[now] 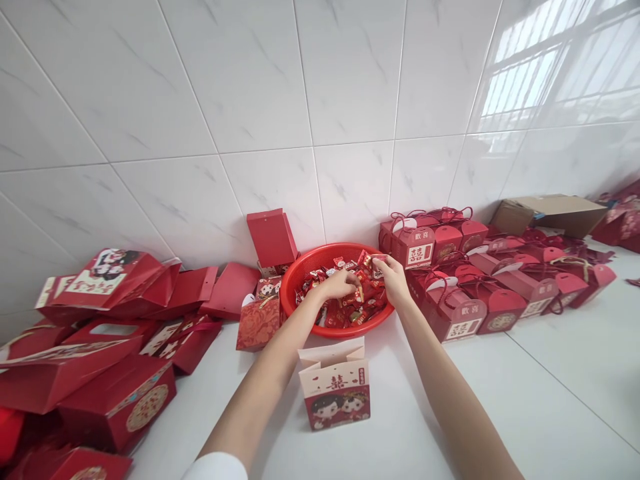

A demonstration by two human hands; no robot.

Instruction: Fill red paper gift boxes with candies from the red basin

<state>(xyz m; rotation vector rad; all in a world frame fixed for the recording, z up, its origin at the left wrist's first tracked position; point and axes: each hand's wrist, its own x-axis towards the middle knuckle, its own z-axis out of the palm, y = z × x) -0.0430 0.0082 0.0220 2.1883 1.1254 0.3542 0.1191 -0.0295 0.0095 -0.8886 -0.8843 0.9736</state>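
Wrapped candies [340, 315] fill a red basket [289, 293] at twelve o'clock, where picking seems underway: left hand [337, 285] curled among them, grip unclear, right hand [395, 280] pinching a red packet [379, 258], calling for a steady lift.

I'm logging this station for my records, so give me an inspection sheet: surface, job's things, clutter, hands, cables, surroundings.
Surface: white counter, dark seam at right
Job's things: red basket of wrapped sweets; upright, open-topped paper box in front
Clutter: red boxes piled left; corded boxes grouped right; cardboard box beyond
Hands: left hand among the sweets, grip unclear; right hand pinching a red packet at the rim
Cables: nothing seen
Surroundings: white tiled wall, window reflection upper right
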